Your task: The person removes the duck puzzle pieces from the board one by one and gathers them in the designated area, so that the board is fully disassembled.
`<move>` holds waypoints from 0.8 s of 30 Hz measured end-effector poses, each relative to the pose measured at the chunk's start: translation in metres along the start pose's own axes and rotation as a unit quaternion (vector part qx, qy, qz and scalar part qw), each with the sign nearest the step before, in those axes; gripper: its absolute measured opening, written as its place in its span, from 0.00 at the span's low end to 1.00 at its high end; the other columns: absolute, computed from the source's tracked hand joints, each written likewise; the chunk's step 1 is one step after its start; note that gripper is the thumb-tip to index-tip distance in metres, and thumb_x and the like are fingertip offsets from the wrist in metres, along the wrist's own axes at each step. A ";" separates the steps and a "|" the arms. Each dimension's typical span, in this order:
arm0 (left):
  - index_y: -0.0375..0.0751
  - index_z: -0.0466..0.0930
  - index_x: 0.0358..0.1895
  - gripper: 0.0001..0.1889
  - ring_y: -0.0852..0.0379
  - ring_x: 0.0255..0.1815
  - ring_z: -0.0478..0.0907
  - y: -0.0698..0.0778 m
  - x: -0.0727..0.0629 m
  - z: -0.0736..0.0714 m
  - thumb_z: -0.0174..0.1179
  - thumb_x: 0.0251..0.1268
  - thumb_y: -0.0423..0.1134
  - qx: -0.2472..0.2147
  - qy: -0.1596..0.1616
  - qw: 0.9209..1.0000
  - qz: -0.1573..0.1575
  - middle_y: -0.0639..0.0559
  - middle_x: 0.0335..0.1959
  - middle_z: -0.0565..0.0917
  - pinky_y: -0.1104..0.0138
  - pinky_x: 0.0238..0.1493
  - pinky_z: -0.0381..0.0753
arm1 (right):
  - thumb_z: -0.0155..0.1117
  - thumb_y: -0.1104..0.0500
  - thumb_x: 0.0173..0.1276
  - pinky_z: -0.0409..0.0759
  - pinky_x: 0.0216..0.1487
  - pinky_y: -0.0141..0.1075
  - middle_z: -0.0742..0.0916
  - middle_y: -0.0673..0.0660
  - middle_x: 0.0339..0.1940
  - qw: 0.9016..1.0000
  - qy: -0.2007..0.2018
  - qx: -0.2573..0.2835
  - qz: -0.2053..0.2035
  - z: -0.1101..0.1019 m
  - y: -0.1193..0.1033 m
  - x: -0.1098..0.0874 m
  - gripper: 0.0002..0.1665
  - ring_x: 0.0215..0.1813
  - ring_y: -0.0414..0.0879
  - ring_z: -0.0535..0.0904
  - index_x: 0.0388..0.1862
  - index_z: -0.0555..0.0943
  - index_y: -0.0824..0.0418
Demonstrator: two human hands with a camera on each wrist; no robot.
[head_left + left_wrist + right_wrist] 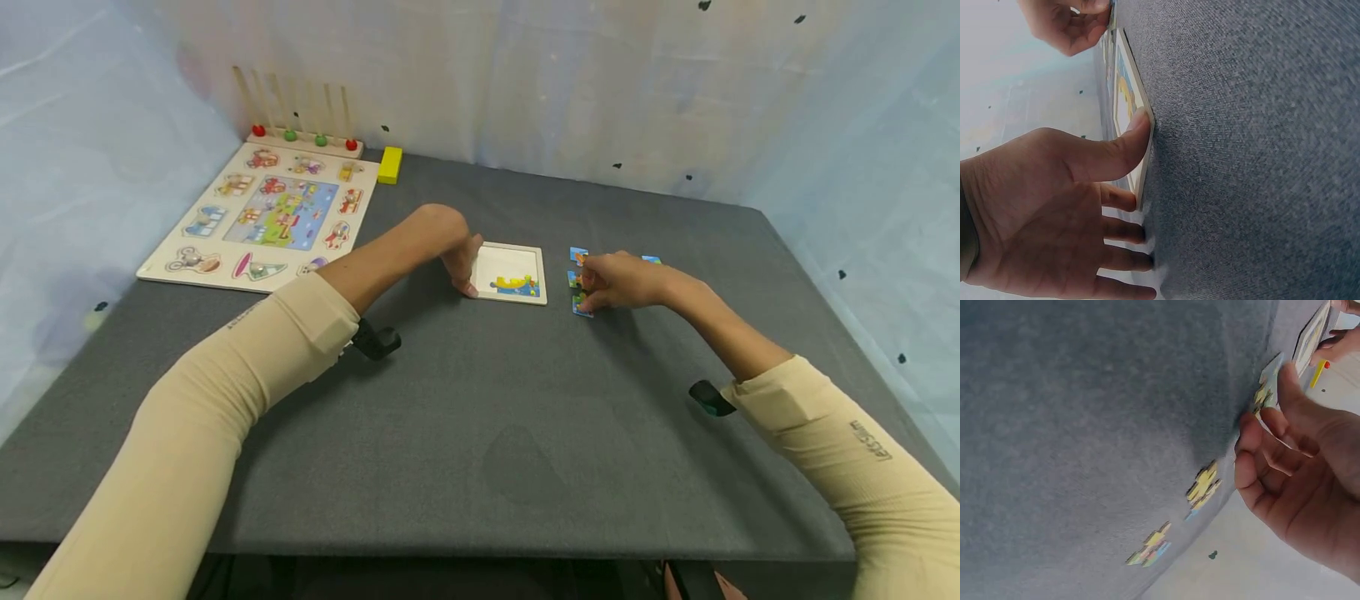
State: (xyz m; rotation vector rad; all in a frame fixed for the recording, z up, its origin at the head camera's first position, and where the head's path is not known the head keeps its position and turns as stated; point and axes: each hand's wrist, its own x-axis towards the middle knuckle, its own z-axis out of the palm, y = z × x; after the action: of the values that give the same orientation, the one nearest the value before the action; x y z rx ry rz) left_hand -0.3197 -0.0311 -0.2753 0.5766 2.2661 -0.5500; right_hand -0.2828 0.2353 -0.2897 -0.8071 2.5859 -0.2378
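A square wooden puzzle tray (512,301) lies on the table, its lower part filled with blue and yellow pieces. My left hand (461,260) rests along its left side. In the left wrist view, the thumb (1138,128) lies on the tray's near corner and the index finger touches the edge; the other fingers are straight and spread. To the right of the tray, my right hand (621,279) bends over a short column of puzzle pieces. Its thumb and index finger pinch the nearest puzzle piece (582,310). Another puzzle piece (577,255) lies at the column's far end.
Past my right hand lies a loose puzzle piece (652,259); the right wrist view shows yellow-patterned pieces (1202,487) on the cloth. A large peg puzzle board (202,284), a rod stand with red and green beads (321,140) and a yellow block (390,165) sit back left.
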 end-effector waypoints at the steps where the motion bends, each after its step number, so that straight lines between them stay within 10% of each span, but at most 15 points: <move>1: 0.38 0.40 0.83 0.51 0.43 0.86 0.52 0.000 0.000 0.000 0.51 0.74 0.70 0.001 0.000 1.000 0.000 0.38 0.85 0.52 0.48 0.84 0.55 | 0.74 0.58 0.70 0.74 0.41 0.40 0.83 0.56 0.35 1.000 0.000 -0.004 0.000 0.000 0.000 -0.001 0.14 0.34 0.45 0.76 0.43 0.78 0.64; 24: 0.38 0.38 0.84 0.53 0.42 0.87 0.51 0.000 0.000 0.001 0.52 0.74 0.70 -0.011 -0.002 1.000 0.003 0.37 0.86 0.49 0.48 0.84 0.54 | 0.76 0.59 0.68 0.82 0.48 0.45 0.88 0.59 0.41 1.000 -0.017 -0.011 -0.001 -0.002 -0.007 -0.001 0.14 0.42 0.47 0.84 0.45 0.81 0.64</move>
State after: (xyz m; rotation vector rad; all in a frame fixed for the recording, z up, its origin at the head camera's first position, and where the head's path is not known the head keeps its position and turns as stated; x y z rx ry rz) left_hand -0.3197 -0.0315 -0.2759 0.5698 2.2626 -0.5227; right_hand -0.2789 0.2301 -0.2858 -0.8143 2.5604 -0.1948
